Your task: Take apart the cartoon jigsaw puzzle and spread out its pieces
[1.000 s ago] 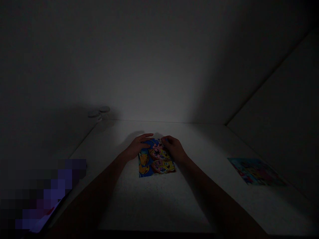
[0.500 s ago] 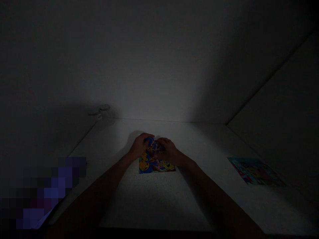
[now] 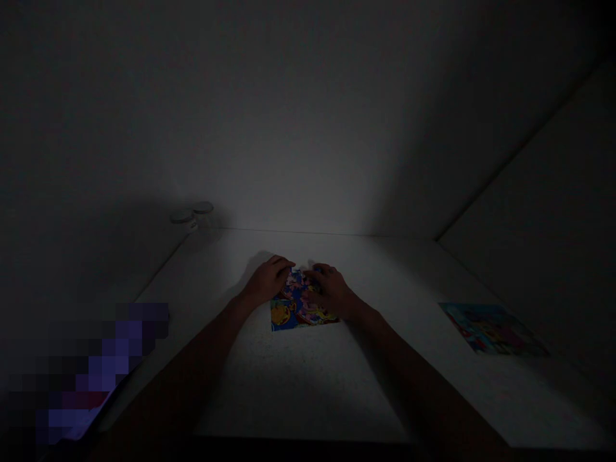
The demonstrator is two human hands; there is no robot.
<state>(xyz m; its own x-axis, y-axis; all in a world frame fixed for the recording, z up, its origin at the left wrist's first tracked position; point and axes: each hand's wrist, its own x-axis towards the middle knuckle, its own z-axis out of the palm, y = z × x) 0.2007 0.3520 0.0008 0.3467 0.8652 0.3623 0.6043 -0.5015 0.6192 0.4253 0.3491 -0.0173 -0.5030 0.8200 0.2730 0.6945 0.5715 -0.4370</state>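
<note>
A colourful cartoon picture (image 3: 293, 308), blue with yellow and pink figures, lies flat on the white table. It looks like a jigsaw puzzle, but the dim light hides any seams. My left hand (image 3: 269, 278) curls around its upper left edge, thumb and fingertips closed at the border. Across its right part rests my right hand (image 3: 333, 292), with thumb and fingers apart on the surface. The hands cover both upper corners, and I cannot make out any small loose piece under the fingers.
A second colourful picture (image 3: 495, 328) lies flat on the table's right side. Two clear round-lidded containers (image 3: 192, 217) stand at the back left corner. A blurred purple patch (image 3: 106, 366) fills the left edge. Walls (image 3: 308, 128) rise behind and to the right.
The picture has turned slightly, its lower left corner now a little higher and further right. My left hand has slid slightly left, and my right fingers have spread a little.
</note>
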